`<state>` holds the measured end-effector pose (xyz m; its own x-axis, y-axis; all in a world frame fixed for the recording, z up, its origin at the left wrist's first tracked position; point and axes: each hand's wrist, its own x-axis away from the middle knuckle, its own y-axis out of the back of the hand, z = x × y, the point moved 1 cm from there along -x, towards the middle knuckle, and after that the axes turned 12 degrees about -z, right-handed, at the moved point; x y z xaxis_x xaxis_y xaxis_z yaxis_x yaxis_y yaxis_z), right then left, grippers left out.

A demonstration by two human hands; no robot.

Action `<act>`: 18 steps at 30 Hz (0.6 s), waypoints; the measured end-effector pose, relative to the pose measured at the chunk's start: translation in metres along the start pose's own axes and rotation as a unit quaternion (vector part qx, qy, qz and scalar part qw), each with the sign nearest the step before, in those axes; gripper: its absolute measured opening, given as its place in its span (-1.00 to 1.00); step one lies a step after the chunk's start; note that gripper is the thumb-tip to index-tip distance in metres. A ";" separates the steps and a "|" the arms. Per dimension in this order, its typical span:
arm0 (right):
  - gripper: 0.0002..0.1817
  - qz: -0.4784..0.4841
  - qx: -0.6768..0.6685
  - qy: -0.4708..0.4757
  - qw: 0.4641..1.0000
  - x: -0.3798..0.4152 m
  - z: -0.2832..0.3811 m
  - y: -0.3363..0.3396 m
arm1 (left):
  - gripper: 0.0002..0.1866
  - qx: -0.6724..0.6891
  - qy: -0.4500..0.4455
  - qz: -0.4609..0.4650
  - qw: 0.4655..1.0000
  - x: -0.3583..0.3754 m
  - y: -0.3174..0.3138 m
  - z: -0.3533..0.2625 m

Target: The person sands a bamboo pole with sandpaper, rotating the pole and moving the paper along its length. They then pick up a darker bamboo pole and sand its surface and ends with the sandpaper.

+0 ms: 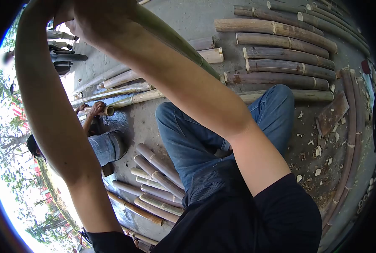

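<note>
Since shadow cloaks left grip (49, 5) and right grip (72, 17), can't tell how closed either is, or what's held. Green bamboo pole (177, 40) slants near right grip; cut lengths (255, 26) lie well apart.

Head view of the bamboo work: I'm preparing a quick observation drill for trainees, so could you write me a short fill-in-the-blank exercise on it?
1. The greenish bamboo pole runs alongside the person's ____ forearm.
2. The jeans on the person's bent legs are ____ in colour.
3. A co-worker's hand touches a length of ____.
4. The brown slab lies toward the picture's ____ edge, with pale chips nearby.

Missing words: right; blue; bamboo; right.
</note>
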<state>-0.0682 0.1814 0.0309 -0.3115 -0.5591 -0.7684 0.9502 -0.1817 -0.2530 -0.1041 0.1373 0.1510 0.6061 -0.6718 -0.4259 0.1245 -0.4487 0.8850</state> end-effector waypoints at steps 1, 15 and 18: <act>-0.03 -0.004 0.005 0.008 1.000 0.003 -0.001 -0.004 | -0.57 0.002 0.000 -0.004 1.000 0.002 -0.001 -0.001; 0.11 0.253 0.049 -0.119 0.959 0.284 -0.240 0.181 | -0.57 0.088 -0.059 0.149 0.983 -0.085 0.019 0.145; 0.08 0.270 0.092 -0.129 0.950 0.307 -0.264 0.197 | -0.46 0.089 -0.040 0.131 0.987 -0.044 0.009 0.122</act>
<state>0.0233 0.1873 -0.4101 0.2103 -0.7862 -0.5810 0.9626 0.0628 0.2634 -0.2254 0.0912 0.1547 0.5347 -0.8195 -0.2062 -0.1721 -0.3445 0.9229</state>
